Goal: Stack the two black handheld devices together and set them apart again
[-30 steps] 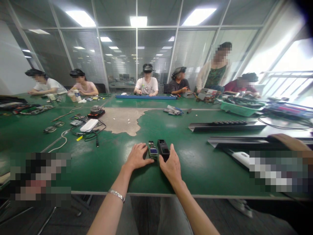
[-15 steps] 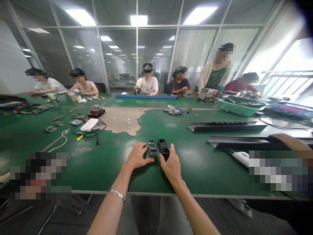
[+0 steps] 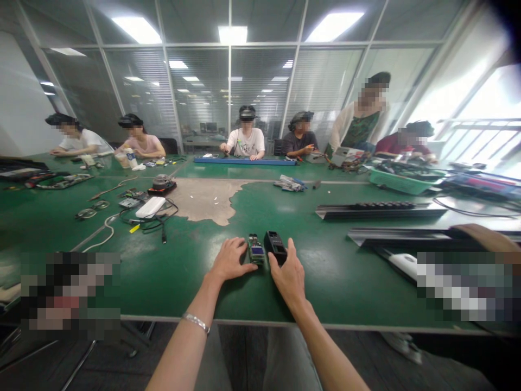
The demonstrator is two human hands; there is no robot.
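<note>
A green circuit board with a small blue-grey screen (image 3: 256, 251) stands on the table in front of me. My left hand (image 3: 231, 260) curves round its left side and near edge, thumb at the near corner. Just right of the board is a black plastic case (image 3: 275, 245) with square openings, slightly turned. My right hand (image 3: 288, 270) has the near end of this case between thumb and fingers. A narrow gap separates the board from the case. The fingers' far sides are partly hidden.
On the green table (image 3: 195, 282), a white box (image 3: 150, 207) and cables lie left. Gloves (image 3: 290, 183) lie farther back. Long black metal channels (image 3: 382, 210) and a green basket (image 3: 401, 182) are to the right. Several people sit opposite; others' blurred areas flank me.
My right hand and the black case have shifted slightly right, and the case is a little more turned. My left hand and the board stay nearly the same.
</note>
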